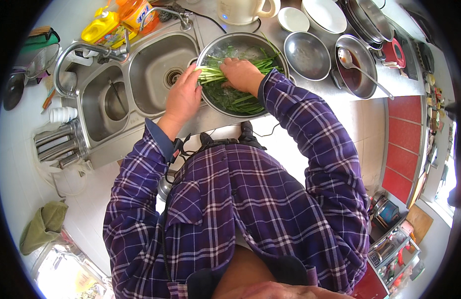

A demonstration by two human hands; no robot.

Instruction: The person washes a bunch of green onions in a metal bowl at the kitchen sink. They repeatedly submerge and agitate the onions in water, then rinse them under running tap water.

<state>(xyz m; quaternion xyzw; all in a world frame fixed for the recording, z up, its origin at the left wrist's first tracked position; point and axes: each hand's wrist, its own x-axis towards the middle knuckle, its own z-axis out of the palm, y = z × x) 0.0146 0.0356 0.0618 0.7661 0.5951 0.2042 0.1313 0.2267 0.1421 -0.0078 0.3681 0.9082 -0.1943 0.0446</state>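
Observation:
A wide steel basin (286, 61) of water sits on the counter beside the sink, holding green leafy vegetables (249, 104). My right hand (241, 74) reaches over the basin and grips a bunch of long green stalks (210, 74), pale at their left ends. Those pale ends meet my left hand (183, 97), which stands at the basin's left rim with its fingers nearly straight. Whether its fingers close on any stalks is hidden from this angle. Green tips of the bunch spread to the right, past my right hand.
Left of the basin is a double steel sink (163, 71) with a curved faucet (71, 46). A steel bowl (307, 56), a pan (355, 80) with dark liquid and a ladle (359, 69), white bowls (324, 15) and an electric kettle (238, 11) stand near the basin.

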